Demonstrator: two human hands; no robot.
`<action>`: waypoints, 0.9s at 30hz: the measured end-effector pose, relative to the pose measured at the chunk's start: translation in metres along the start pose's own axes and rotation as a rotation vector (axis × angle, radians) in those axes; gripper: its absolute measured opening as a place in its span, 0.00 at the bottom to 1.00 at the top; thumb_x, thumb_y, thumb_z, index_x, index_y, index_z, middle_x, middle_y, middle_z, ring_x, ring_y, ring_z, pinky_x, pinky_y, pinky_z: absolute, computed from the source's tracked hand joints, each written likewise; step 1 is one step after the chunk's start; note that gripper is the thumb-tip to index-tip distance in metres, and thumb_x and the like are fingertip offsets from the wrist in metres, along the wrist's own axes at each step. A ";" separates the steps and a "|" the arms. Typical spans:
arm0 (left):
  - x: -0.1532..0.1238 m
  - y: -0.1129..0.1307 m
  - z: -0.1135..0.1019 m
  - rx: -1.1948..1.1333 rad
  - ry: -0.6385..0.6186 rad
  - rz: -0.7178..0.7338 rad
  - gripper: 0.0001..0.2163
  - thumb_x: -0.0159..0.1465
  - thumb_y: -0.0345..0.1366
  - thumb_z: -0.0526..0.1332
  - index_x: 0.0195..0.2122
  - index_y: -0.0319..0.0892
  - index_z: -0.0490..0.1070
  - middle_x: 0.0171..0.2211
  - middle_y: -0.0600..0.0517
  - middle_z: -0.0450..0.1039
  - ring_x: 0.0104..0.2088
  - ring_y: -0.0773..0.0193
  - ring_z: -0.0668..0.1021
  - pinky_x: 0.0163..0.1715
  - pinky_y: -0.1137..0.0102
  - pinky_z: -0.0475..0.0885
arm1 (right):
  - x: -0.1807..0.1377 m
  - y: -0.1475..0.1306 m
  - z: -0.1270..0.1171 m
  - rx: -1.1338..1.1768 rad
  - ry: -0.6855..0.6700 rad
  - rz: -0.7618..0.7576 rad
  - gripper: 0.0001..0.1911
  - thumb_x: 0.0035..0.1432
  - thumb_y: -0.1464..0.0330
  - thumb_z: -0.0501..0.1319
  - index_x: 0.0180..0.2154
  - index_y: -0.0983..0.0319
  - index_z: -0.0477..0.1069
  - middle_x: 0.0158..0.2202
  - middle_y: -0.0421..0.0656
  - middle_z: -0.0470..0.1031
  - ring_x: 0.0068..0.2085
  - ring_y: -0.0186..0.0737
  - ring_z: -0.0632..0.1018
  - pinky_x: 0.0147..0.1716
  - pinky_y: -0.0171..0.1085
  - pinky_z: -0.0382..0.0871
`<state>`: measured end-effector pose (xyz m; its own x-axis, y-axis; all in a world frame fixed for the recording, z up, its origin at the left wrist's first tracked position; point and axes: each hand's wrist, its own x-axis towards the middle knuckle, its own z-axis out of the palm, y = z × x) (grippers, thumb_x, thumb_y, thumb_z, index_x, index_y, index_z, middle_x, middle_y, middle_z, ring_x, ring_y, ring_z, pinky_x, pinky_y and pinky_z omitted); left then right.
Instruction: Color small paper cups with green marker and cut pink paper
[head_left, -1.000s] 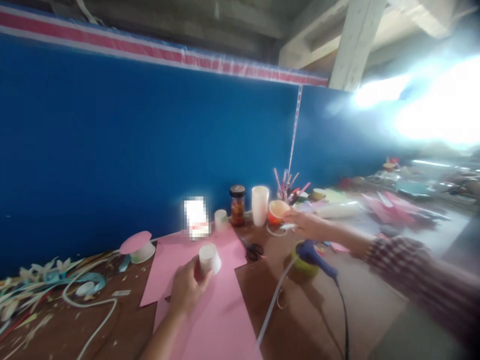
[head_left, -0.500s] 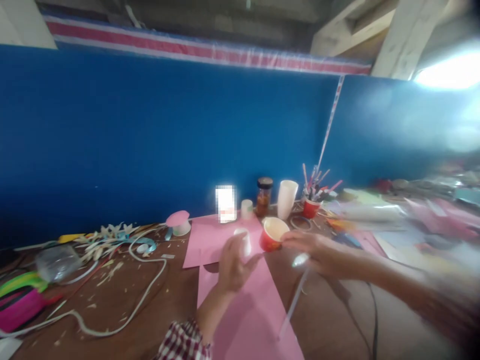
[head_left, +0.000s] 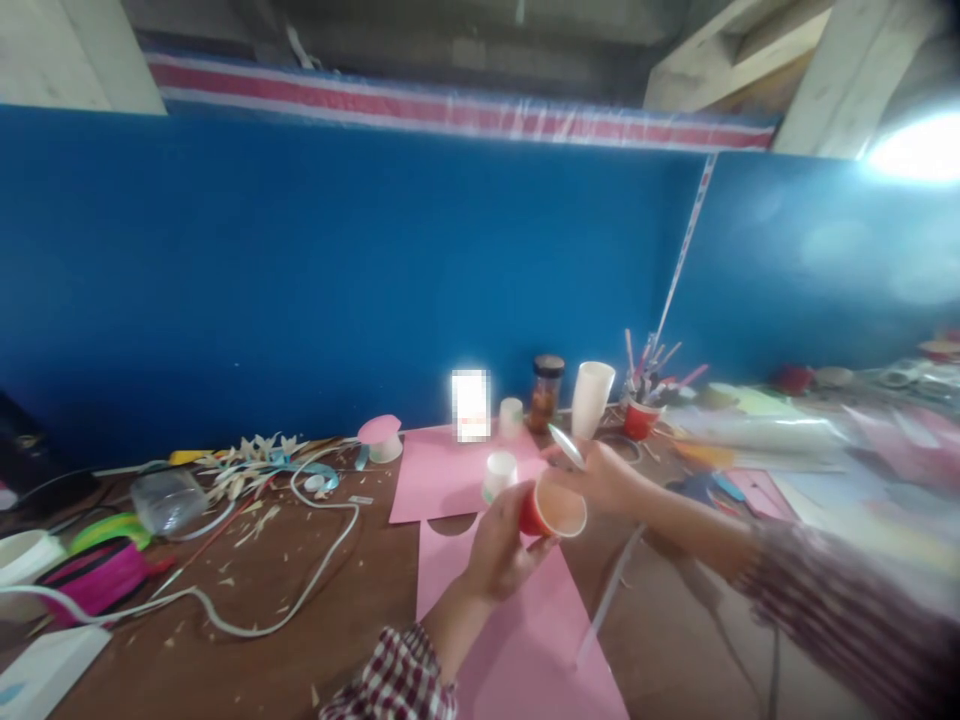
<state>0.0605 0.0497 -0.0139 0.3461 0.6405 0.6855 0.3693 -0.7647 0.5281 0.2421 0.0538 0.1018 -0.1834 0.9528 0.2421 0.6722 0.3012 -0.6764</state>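
Observation:
My left hand [head_left: 501,550] is wrapped round a red paper cup [head_left: 559,508]. The cup is tilted, its pale open mouth facing right and toward me. My right hand [head_left: 604,478] is closed on a slim, whitish, shiny object [head_left: 568,447] whose kind I cannot make out. Its fingers are right at the cup's upper rim; whether they touch it is unclear. Just behind my left hand a small white cup [head_left: 499,474] stands on pink paper [head_left: 427,470]. More pink paper [head_left: 517,650], with a curved cut, lies under my left forearm.
At the back stand another small white cup [head_left: 511,415], a dark-lidded jar [head_left: 547,390], a tall white cup [head_left: 592,397] and a red cup of sticks [head_left: 641,418]. A pink-topped cup [head_left: 382,440] and a white cable [head_left: 262,632] are left; plastic and papers [head_left: 765,430] right.
My left hand has left the small white cup and taken hold of the red cup, which is now lifted and tilted. My right hand has raised the slim object up beside it.

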 end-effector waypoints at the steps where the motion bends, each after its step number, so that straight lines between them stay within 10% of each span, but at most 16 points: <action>1: -0.001 0.000 0.000 -0.005 -0.017 -0.007 0.31 0.56 0.38 0.65 0.58 0.44 0.54 0.52 0.42 0.68 0.51 0.52 0.72 0.48 0.57 0.71 | 0.002 0.001 0.004 0.029 -0.017 0.020 0.16 0.48 0.61 0.65 0.37 0.64 0.76 0.30 0.43 0.79 0.31 0.43 0.78 0.31 0.37 0.70; 20: -0.006 -0.006 0.002 -0.017 0.039 0.021 0.32 0.55 0.36 0.63 0.59 0.43 0.51 0.50 0.41 0.69 0.49 0.51 0.74 0.46 0.57 0.72 | 0.057 0.075 -0.024 -0.141 0.303 0.263 0.12 0.51 0.64 0.61 0.33 0.65 0.77 0.23 0.47 0.77 0.28 0.47 0.77 0.28 0.40 0.68; 27: -0.007 -0.004 0.000 -0.020 0.096 -0.017 0.34 0.54 0.34 0.63 0.60 0.42 0.51 0.48 0.42 0.70 0.47 0.51 0.75 0.45 0.56 0.72 | 0.061 0.058 0.013 -0.028 0.174 0.158 0.19 0.50 0.65 0.62 0.45 0.65 0.74 0.37 0.47 0.79 0.38 0.45 0.78 0.38 0.39 0.70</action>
<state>0.0569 0.0482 -0.0202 0.2551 0.6441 0.7211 0.3570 -0.7558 0.5489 0.2604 0.1299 0.0684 0.0509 0.9662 0.2528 0.7027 0.1452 -0.6965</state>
